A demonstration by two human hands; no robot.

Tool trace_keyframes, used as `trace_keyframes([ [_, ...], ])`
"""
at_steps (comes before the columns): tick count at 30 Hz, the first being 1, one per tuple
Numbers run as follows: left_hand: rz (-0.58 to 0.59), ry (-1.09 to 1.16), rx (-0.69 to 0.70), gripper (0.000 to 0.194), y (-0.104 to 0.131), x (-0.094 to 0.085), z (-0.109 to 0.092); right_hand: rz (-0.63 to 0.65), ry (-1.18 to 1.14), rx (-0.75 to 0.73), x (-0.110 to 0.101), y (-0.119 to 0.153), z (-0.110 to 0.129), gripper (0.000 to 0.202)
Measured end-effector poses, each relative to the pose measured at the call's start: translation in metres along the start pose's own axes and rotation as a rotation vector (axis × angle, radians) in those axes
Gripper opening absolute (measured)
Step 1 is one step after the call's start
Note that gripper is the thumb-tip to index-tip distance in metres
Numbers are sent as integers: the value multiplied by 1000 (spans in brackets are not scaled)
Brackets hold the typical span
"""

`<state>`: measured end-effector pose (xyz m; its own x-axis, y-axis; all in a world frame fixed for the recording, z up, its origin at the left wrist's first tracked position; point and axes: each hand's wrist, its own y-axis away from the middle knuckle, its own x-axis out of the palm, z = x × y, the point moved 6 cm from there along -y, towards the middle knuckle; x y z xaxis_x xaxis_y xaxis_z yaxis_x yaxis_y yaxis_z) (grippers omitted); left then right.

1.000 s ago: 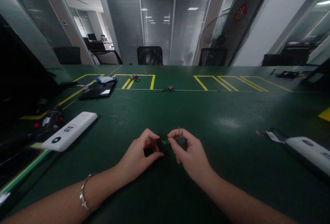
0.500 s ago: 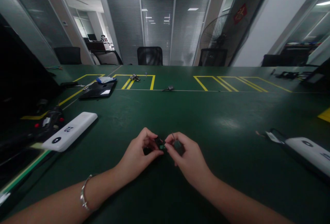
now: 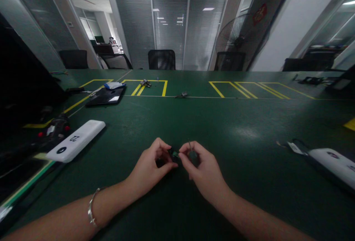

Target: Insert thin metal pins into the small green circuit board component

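Close to the table's near middle, my left hand (image 3: 155, 159) is closed on a small black part with a green face (image 3: 174, 154), which looks like a bit of circuit board. Thumb and forefinger grip it from the left. My right hand (image 3: 203, 163) pinches at its other side, fingertips almost touching the part. Inside the curl of the right hand sits a small grey piece (image 3: 193, 156) with a thin pin sticking up; its kind is hard to make out. What the right fingertips themselves pinch is too small to tell.
A white power bank (image 3: 79, 141) marked 22 lies to the left; another white device (image 3: 332, 163) with a cable is at right. Farther back are a black tablet-like slab (image 3: 107, 96), small metal parts (image 3: 145, 83) and a small motor-like piece (image 3: 182, 94) on the green table (image 3: 177, 119).
Both hands stay nearly in place, with a slight shift of the fingers. The green part has turned or moved up a little between them.
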<state>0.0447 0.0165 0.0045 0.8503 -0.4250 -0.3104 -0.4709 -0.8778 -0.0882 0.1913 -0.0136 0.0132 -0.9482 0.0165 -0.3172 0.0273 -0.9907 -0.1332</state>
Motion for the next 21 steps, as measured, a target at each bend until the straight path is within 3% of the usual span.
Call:
trace_keyframes([
  [21,2,-34,-8,30,0,2,-1,106,-129,109,9,1,-6,6],
])
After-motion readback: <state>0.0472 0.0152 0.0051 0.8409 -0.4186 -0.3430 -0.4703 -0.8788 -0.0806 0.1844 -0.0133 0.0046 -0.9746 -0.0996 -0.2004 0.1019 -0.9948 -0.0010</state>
